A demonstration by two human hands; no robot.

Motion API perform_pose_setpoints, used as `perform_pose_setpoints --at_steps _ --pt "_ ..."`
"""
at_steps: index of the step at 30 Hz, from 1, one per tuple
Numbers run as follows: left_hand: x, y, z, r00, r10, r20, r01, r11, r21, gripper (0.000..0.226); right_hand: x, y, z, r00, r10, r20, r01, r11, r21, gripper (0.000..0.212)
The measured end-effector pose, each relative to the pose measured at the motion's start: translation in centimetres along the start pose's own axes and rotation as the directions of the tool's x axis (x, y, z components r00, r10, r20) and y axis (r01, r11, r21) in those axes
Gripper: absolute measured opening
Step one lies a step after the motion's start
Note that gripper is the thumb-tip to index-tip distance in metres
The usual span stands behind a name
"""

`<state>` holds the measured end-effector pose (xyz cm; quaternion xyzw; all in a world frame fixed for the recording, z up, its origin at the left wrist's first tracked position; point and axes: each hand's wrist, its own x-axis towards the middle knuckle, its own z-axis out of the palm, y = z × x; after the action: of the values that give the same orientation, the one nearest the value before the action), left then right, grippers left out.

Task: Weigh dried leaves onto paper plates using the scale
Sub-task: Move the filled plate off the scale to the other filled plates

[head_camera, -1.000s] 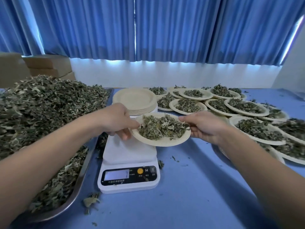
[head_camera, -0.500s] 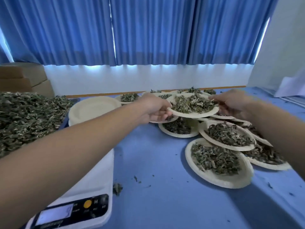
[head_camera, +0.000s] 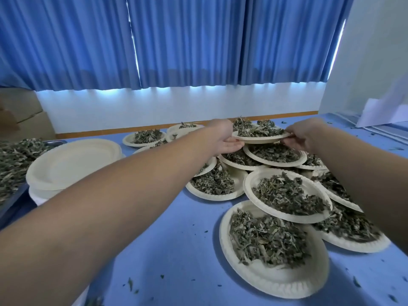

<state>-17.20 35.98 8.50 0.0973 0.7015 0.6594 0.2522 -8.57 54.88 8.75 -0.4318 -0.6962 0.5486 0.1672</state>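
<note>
step: setting the filled round off-white paper plate [head_camera: 260, 139] down among the done ones, far side of the blue table [head_camera: 172, 239]
left hand [head_camera: 223, 138]: gripping the plate's left rim, fingers curling under it
right hand [head_camera: 305, 135]: pinching the right rim
plate pos: hanging roughly level just above the overlapping filled plates [head_camera: 274, 159]; can't tell if it's touching one
leaves: dried grey-green leaf portion [head_camera: 257, 130], a loose crumbly heap rising past the rim, prob shedding if tipped
how-to: going down slow and level, both hands letting go together. Aiming for a neighbour's rim, not its leaves, else portions are mixing and the wt is off
risk: the done plates are lying shingled and sloping, so a nudge could be sliding one. Crumbs are already lying on the table
supply: stack of empty paper plates [head_camera: 75, 164] sitting at left, bulk loose leaf pile [head_camera: 15, 160] at the left edge
scale: not clearly in view
</note>
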Motion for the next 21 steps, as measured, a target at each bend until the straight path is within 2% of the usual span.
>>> perform_pose_setpoints --at_steps 2,5,8,10,14,16,21 --pt "0.7 -0.2 0.4 1.000 -0.007 -0.007 0.007 1.000 -0.025 0.039 0.7 0.1 0.3 1.000 -0.002 -0.016 0.001 0.997 -0.078 0.017" --pt "1.6 -0.4 0.9 1.000 0.004 -0.026 -0.005 1.000 -0.031 0.035 2.0 0.5 0.6 0.990 -0.109 -0.088 0.077 0.947 -0.313 0.032" --pt "2.1 -0.5 0.9 0.997 0.043 -0.071 -0.042 0.999 0.018 0.030 2.8 1.0 0.8 0.940 -0.325 -0.107 0.201 0.778 -0.596 0.038" --pt "2.0 -0.5 0.9 0.996 0.054 -0.068 -0.052 0.998 0.032 0.028 2.6 1.1 0.8 0.904 -0.414 -0.109 0.219 0.667 -0.712 0.035" --pt "2.0 -0.7 0.8 0.994 0.093 -0.053 -0.089 0.993 0.071 0.036 1.1 0.6 1.6 0.836 -0.536 -0.120 0.234 0.546 -0.804 0.018" --pt "2.0 -0.7 0.3 0.990 0.124 -0.062 -0.119 0.989 0.089 0.036 -0.2 -0.1 2.8 0.789 -0.610 -0.066 0.318 0.498 -0.807 0.019" --pt "0.5 -0.5 -1.9 0.978 0.201 -0.055 -0.194 0.974 0.116 0.004 -4.9 -2.1 7.8 0.670 -0.716 0.197 0.612 0.382 -0.692 0.025"
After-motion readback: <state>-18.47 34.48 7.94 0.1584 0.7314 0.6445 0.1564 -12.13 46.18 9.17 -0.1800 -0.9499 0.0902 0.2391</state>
